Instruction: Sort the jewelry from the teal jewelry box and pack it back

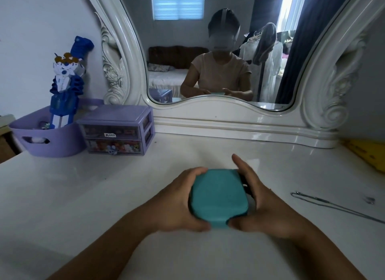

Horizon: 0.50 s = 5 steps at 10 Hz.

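Box [218, 196] at six o'clock on table [104, 186], lid down, gripped by left hand [177, 200] and right hand [264, 202]. Best steadied leftward, zip worked rightward; chain [325, 202] lying at three o'clock.

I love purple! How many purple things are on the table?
2. A purple basket stands at the far left, and a purple two-drawer box sits right beside it, near the mirror. Smaller purple bits inside them may be hidden.
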### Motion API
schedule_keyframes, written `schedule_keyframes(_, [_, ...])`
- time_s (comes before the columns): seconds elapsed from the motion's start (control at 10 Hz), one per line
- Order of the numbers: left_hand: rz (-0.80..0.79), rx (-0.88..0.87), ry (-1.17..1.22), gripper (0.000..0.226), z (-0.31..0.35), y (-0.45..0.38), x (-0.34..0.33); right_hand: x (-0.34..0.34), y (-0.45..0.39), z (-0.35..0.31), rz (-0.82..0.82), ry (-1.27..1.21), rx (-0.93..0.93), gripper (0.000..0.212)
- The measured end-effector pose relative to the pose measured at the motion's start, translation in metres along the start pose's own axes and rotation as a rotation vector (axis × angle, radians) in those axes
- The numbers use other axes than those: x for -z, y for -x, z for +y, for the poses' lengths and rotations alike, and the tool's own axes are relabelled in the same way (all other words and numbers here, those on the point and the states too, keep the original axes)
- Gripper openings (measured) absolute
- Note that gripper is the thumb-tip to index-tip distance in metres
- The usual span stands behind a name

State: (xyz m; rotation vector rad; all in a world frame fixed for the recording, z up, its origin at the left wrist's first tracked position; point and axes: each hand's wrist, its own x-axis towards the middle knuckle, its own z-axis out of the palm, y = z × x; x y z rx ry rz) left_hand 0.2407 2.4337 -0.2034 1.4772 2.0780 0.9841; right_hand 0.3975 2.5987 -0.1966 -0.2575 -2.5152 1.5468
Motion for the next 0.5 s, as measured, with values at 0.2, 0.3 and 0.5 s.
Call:
schedule_keyframes(0.2, [-0.045, -0.051, 0.056, 0.104, -0.001, -0.049, -0.009, 0.012, -0.010, 0.016, 0.120, -0.124, -0.023, 0.118])
schedule_keyframes(0.3, [-0.051, -0.062, 0.049, 0.104, -0.008, -0.057, -0.017, 0.016, -0.009, 0.024, 0.131, -0.116, -0.056, 0.119])
schedule_keyframes(0.5, [-0.083, -0.026, 0.161, 0.115, -0.003, -0.054, -0.001, 0.017, -0.004, 0.013, 0.214, -0.111, -0.094, 0.122])
